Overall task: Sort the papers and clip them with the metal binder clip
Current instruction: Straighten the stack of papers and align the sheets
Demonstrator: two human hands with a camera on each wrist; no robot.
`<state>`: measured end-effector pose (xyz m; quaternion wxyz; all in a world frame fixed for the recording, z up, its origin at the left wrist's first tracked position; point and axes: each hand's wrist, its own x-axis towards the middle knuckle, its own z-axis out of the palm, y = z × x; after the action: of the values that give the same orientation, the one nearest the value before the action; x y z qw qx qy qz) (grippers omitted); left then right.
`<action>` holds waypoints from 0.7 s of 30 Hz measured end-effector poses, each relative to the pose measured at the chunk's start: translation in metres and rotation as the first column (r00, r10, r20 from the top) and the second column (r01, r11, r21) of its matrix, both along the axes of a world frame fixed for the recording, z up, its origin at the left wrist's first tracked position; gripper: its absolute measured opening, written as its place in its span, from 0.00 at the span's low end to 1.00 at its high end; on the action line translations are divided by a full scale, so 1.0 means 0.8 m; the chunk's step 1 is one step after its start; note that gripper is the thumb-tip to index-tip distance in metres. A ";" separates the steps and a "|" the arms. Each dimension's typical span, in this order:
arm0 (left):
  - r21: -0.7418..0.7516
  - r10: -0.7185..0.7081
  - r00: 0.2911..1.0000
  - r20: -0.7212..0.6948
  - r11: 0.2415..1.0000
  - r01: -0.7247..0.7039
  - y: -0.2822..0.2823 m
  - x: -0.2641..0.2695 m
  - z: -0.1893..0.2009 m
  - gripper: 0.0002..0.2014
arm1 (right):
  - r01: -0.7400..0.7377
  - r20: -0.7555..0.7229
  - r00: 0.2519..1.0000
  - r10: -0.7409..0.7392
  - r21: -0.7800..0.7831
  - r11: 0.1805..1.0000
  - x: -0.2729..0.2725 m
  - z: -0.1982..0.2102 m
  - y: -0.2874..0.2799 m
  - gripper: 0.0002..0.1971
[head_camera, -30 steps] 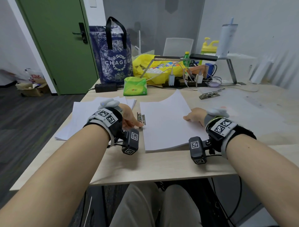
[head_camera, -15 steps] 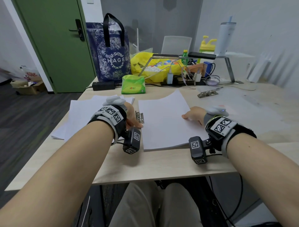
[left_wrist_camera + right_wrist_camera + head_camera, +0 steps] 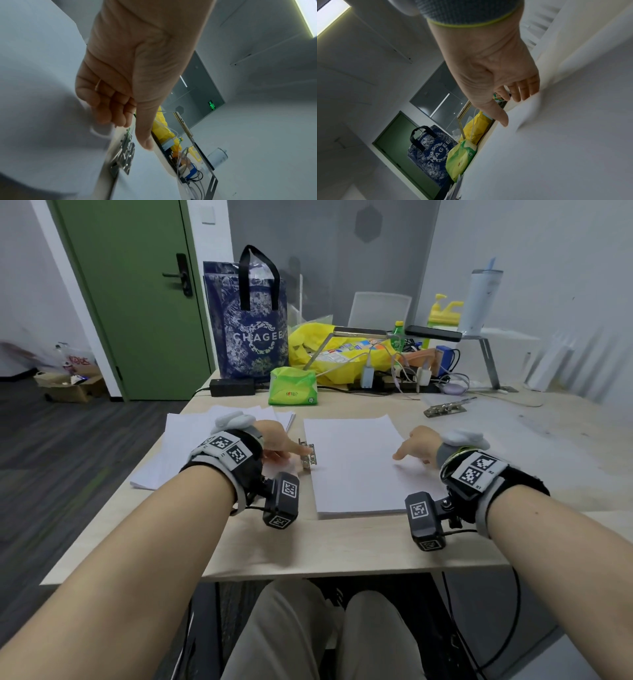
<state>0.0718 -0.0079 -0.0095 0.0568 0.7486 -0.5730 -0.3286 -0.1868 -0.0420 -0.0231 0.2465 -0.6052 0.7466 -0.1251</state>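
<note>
Clip [image 3: 308,454] sits on the squared stack's [image 3: 356,467] 9 o'clock edge. Your left hand [image 3: 279,441] has backed off over the last second: thumb near the clip, fingers loosely curled, holding nothing. Right hand [image 3: 419,447] is relaxed, fingertips resting on the smooth white sheets. Clipping looks done. Clip is flat, bright steel; loose pile [image 3: 191,440] remains at 10 o'clock.

The left hand [image 3: 130,70] fills the upper middle, seen from the wrist — fingers [image 3: 109,106] loosely curled, thumb [image 3: 145,129] stretched straight out. Just below the thumb tip a metal binder clip [image 3: 126,152] lies at the edge of a white paper stack [image 3: 147,180]; whether the thumb touches it is unclear. Beyond lie yellow bags [image 3: 161,129], cables and a white tumbler [image 3: 217,157] — all blurred.
</note>
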 end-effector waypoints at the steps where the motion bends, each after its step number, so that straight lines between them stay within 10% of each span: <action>1: -0.038 0.014 1.000 -0.005 0.999 -0.014 0.002 0.005 0.003 0.23 | -0.004 -0.002 1.000 0.004 -0.024 1.000 0.004 0.005 0.003 0.33; 21: -0.166 0.322 0.890 0.321 0.945 -0.282 0.042 0.136 -0.002 0.35 | -0.440 0.193 0.873 0.448 -0.085 0.894 0.203 0.035 0.059 0.16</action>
<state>0.1803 0.0257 -0.0115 0.0492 0.8699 -0.4684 -0.1462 -0.0242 0.0054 0.0049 0.3335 -0.7486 0.5552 -0.1418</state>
